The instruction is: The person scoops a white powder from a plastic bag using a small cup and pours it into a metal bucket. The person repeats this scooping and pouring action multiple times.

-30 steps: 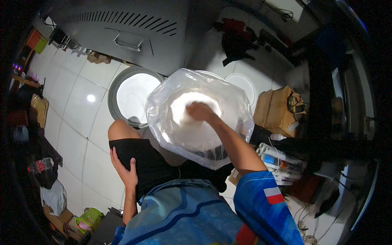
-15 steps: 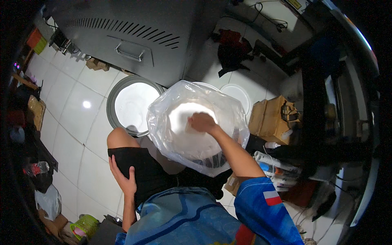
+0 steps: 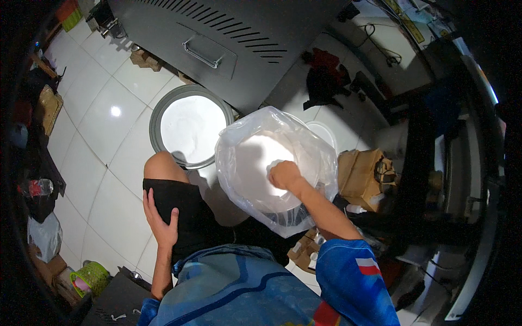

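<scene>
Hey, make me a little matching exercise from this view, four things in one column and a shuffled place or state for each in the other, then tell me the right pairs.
Column one:
1. Left hand
2. Right hand
3. Round tub
4. Cardboard box

Column two:
A. In the opening of the clear plastic bag
B. Right of the clear plastic bag
C. Resting on the black shorts
D. Grey-rimmed, with a white filling

Pairs: 1-C, 2-A, 3-D, 4-B.

White tiled floor (image 3: 103, 141) here, carrying a bag-lined tub (image 3: 235, 144) near the middle, a grey-rimmed tub (image 3: 156, 127) at its ten o'clock, dark cloth (image 3: 322, 84) at one, a cardboard box (image 3: 354, 171) at three
</scene>
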Available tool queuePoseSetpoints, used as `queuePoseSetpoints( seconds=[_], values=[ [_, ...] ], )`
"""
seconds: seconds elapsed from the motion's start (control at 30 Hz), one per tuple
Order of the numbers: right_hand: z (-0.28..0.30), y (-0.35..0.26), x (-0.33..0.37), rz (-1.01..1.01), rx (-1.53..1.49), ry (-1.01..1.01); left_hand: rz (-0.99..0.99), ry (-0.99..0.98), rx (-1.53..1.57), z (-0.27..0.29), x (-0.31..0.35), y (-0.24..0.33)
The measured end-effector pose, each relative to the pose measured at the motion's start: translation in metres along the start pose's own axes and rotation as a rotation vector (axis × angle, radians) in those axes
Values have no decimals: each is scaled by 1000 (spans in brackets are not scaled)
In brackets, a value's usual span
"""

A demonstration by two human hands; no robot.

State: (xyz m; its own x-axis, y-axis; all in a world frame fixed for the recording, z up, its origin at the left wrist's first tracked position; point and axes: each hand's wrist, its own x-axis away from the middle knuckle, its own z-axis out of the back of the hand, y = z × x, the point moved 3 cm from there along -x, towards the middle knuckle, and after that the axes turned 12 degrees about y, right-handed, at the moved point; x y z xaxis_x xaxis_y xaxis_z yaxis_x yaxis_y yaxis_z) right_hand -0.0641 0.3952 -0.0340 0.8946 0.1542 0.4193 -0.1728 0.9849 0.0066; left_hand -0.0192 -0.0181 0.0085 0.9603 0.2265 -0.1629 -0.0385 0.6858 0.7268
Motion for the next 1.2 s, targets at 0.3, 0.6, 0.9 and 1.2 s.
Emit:
queuePoseSetpoints(
  seconds=[0.3, 0.6, 0.9, 1.2],
  values=[
    [19, -34, -3, -225, -560, 174, 6, -1, 9, 3, -2, -1],
    [12, -22, -9, -49, -82, 96, 6, 1, -2, 4, -3, -1],
    [17, -18, -14, -367, -698, 371, -5, 7, -17, 4, -1, -2],
    [19, -30, -41, -192, -267, 470, -16, 2, 11, 2, 0, 3]
  ],
)
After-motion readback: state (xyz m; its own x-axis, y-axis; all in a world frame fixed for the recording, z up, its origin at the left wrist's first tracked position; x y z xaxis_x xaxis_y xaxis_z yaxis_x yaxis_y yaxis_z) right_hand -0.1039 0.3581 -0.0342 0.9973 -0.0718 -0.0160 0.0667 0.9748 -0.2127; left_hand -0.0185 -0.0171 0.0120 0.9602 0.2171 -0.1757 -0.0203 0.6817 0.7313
